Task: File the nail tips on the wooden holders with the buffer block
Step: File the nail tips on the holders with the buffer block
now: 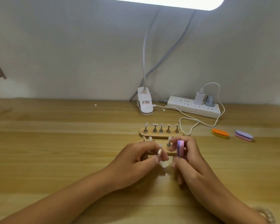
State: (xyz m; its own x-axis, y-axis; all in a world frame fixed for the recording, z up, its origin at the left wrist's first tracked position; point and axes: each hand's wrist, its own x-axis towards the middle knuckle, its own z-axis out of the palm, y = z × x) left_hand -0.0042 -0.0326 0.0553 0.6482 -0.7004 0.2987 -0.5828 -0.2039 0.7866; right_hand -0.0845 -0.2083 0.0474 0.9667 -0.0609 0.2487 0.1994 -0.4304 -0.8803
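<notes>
Right hand [187,160]: fingers curled round pink-purple buffer block [180,147], held on edge. Left hand [136,160]: thumb and forefinger pinching one glittery nail tip [159,152]. Behind hands, near wooden holder [171,152], three stands visible. Far wooden holder [161,135], five tips. Right: two spare buffer blocks [220,133]. Far: one power strip [194,108].

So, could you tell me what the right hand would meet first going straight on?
The right hand, gripping the buffer block, would probably meet the nail stand on the near wooden holder first; depth is unclear.
</notes>
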